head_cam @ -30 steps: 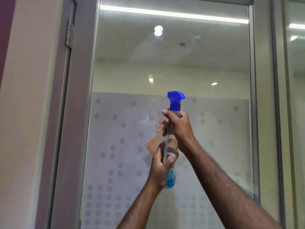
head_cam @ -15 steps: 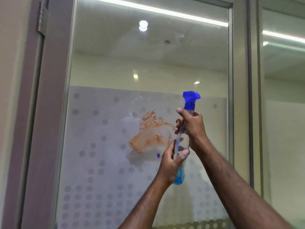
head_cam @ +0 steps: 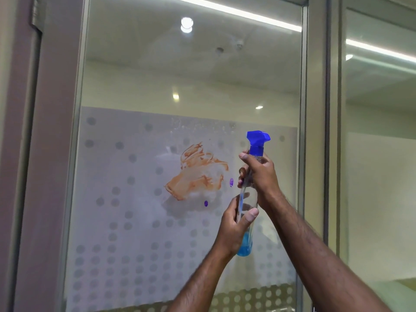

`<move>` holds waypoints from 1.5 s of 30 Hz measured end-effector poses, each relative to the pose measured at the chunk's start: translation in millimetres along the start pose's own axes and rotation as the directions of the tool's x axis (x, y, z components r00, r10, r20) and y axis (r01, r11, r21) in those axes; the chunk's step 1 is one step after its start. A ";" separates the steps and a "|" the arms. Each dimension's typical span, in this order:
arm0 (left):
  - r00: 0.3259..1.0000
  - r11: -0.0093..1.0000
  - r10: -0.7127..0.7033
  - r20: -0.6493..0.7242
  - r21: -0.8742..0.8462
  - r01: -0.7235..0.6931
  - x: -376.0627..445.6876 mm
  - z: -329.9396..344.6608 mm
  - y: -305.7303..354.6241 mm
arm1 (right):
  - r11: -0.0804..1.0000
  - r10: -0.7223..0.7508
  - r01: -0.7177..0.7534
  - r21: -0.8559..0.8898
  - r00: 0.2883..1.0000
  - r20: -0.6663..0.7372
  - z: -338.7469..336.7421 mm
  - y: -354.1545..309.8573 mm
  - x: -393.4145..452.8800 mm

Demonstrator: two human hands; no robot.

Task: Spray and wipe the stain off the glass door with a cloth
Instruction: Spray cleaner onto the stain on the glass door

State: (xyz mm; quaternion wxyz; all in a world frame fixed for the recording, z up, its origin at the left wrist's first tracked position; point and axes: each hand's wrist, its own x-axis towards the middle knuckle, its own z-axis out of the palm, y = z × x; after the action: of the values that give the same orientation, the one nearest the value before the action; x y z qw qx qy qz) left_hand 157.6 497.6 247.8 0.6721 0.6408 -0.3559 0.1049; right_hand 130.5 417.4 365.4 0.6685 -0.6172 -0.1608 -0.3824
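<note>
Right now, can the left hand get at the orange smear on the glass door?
Probably not yet: the left hand grips the clear spray bottle with blue trigger. The orange smear itself lies uncovered, up-left of it.

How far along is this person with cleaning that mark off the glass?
Early on. The orange stain is still smeared across the glass door; fine droplets above it suggest some spray may have landed. In hand: the right hand grips the spray bottle near its neck, and the left hand holds its body. Left: wiping. No cloth is in view.
</note>
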 end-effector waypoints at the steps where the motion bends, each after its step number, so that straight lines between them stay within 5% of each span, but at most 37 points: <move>1: 1.000 1.000 -0.005 0.001 -0.002 0.005 -2.2 1.0 -2.2 | 1.000 0.004 -0.004 0.000 1.000 -0.002 -0.9 1.6 -2.3; 26: 0.966 0.989 -0.041 0.254 -0.127 0.075 -51.1 132.7 -36.9 | 0.983 0.058 -0.103 -0.152 0.960 -0.275 -134.8 -0.1 -65.5; 45: 0.800 0.949 -0.014 0.600 -0.243 0.199 -73.1 367.4 -27.5 | 0.932 -0.036 -0.166 -0.323 0.843 -0.537 -381.4 -38.0 -100.1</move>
State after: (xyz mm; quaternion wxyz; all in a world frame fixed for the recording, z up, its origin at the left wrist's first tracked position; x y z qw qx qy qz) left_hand -5.2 172.4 154.0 0.6202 0.5533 -0.5218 -0.1922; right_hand -60.2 89.1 252.2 0.5762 -0.6021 0.1252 -0.5384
